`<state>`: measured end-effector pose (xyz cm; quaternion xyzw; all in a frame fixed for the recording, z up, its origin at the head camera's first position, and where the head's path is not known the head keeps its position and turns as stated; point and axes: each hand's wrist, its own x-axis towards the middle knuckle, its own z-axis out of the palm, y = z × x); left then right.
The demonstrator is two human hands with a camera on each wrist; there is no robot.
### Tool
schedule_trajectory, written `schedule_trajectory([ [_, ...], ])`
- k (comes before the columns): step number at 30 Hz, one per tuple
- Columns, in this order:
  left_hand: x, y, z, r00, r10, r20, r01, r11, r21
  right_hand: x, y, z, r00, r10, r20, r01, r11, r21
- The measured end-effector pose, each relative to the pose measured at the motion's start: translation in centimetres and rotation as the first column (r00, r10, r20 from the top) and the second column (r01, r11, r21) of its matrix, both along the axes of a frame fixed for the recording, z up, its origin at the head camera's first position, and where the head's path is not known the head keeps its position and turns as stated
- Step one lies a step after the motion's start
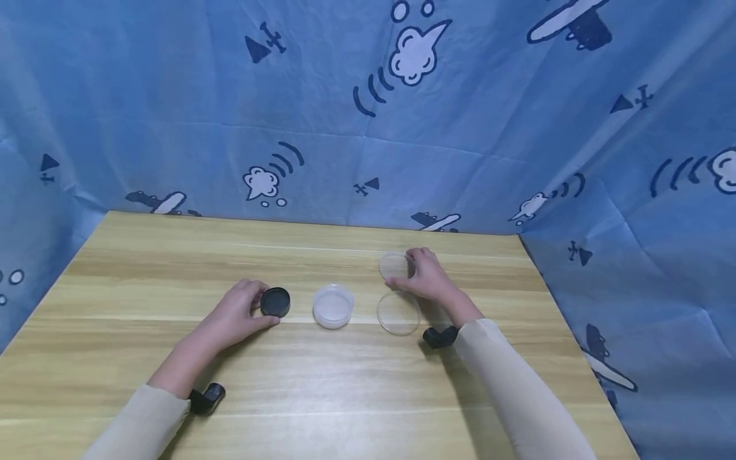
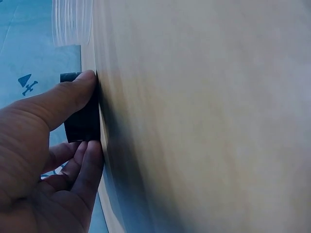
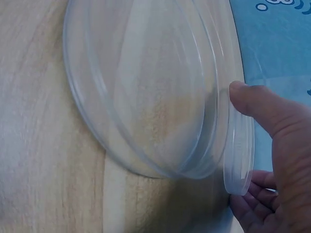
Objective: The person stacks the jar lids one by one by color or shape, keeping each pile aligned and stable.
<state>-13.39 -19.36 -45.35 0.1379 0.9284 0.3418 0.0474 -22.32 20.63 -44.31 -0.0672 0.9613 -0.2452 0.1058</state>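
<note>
At the left of the table, my left hand (image 1: 240, 316) grips a small round black container (image 1: 275, 301) by its side. The left wrist view shows the thumb on one side of the black container (image 2: 83, 114) and the fingers on the other. To the right, my right hand (image 1: 427, 276) holds the edge of a clear round dish (image 1: 394, 265) between thumb and fingers. A larger clear round dish (image 1: 398, 313) lies just in front of that hand. Between the hands stands a translucent white round tub (image 1: 333, 306), whose ribbed side (image 2: 73, 22) shows in the left wrist view.
All of this is on a wood-grain table (image 1: 322, 396). A blue printed cloth (image 1: 322, 96) hangs along its back and sides. Black wrist cameras sit on the left wrist (image 1: 207, 399) and right wrist (image 1: 441, 337), close over the table.
</note>
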Motion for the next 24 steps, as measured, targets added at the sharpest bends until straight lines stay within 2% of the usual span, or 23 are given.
schedule_trajectory([
  [12,-0.2,0.0,-0.2,1.000,0.004,0.020,-0.004,1.000,-0.010,0.3,0.7,-0.6,0.999,0.012,-0.042,-0.014,0.999,-0.044],
  [24,-0.2,0.0,-0.3,1.000,0.009,0.007,-0.009,1.000,-0.003,1.4,1.0,-0.3,0.995,0.021,-0.098,-0.024,0.999,-0.037],
])
